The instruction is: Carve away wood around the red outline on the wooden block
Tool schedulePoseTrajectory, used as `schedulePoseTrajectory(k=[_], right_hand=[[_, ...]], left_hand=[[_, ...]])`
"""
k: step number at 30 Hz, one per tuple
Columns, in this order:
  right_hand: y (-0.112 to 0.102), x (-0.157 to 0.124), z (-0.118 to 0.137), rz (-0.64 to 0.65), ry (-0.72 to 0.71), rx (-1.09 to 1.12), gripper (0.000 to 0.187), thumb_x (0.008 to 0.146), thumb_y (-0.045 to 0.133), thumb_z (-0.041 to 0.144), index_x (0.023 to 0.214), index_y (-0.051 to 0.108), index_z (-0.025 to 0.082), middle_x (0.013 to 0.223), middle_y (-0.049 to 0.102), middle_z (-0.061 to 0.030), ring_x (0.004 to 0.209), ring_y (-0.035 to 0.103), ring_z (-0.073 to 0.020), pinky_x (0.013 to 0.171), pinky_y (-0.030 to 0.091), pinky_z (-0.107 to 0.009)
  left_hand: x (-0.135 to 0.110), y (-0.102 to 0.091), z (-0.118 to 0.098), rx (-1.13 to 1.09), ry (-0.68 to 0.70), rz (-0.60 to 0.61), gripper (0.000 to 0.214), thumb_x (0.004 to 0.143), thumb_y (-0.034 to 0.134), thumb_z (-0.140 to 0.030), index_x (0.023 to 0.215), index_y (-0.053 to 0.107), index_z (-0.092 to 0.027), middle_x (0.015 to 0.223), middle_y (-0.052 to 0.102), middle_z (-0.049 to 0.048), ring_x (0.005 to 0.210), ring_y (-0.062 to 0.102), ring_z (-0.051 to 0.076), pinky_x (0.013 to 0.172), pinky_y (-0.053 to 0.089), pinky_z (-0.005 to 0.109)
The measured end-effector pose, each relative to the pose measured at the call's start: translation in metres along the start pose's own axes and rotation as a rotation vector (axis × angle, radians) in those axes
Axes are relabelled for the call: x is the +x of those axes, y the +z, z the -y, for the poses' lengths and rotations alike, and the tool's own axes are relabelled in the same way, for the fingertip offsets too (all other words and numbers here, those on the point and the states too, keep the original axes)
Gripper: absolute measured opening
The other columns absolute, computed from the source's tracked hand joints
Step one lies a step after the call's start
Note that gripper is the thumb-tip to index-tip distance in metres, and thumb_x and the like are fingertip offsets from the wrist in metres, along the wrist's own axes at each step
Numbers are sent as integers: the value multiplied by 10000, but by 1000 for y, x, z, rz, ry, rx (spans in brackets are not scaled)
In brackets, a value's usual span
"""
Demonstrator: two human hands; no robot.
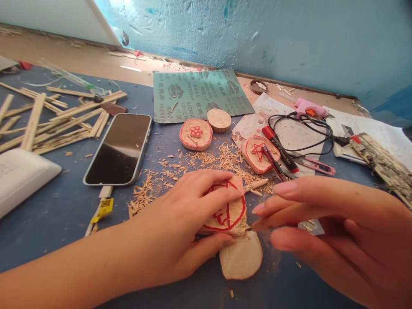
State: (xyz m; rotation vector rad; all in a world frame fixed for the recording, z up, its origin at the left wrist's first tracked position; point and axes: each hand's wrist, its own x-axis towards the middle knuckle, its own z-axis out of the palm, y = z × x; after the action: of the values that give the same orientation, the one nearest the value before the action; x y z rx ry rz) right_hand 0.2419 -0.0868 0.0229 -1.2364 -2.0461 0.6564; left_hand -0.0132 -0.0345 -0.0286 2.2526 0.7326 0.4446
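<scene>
My left hand point(189, 216) presses down on a round wood slice with a red drawing point(230, 210), fingers curled over its top and near edge. That slice rests partly on a plain wood slice point(241, 259). My right hand point(322, 227) comes in from the right, fingers pinched together at the marked slice's right edge around a thin tool tip that I can barely see. A small wooden stick point(255, 185) lies just behind the slice.
A phone point(120, 148) lies left of centre, beside loose wooden sticks point(54, 120). Behind are a flower-marked slice point(195, 134), a plain slice point(219, 119), a star-marked slice point(259, 153), sandpaper point(199, 94), red markers point(278, 150), a pink glue gun point(309, 108) and scattered shavings point(193, 163).
</scene>
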Motion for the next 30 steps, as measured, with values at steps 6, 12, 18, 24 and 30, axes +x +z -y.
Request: schedulePoseTrajectory(k=[6,12,18,24,30], right_hand=[[3,2,5,-41,16,61,331,964,737,136,1243,646,289,1018,812,37,838,795,-126,704,653,-174],[-8,6,-1,60,14,221,308,965,711,81,1194,662,282,1044,803,34,879,790,-140,777,661,-206],[1,5,-4,-25,59,270,294,962,722,92,1170,653,287,979,779,27,786,788,-157,641,657,-239],[10,-2,0,-219,49,126,340,899,774,76,1165,692,273,990,778,19,746,786,-145,613,660,-201],[-10,5,-1,135,21,259,313,951,729,87,1181,693,296,1084,820,17,929,807,-177,813,669,-257]], left_hand=[[1,-1,-1,19,-3,16,502,965,716,-316,1439,556,-276,1591,479,94,1453,483,297,1243,421,481],[2,-3,-2,19,-2,24,510,952,727,-304,1436,569,-284,1590,478,101,1443,492,312,1237,425,498],[2,-2,-2,13,1,-5,490,961,719,-333,1428,582,-283,1565,505,108,1415,524,314,1207,455,490],[1,-1,-2,25,-6,-6,506,961,718,-319,1444,572,-286,1581,495,102,1443,502,307,1230,429,489],[1,-1,-3,5,-30,-3,513,952,723,-331,1443,578,-304,1585,496,99,1433,509,334,1226,440,530]])
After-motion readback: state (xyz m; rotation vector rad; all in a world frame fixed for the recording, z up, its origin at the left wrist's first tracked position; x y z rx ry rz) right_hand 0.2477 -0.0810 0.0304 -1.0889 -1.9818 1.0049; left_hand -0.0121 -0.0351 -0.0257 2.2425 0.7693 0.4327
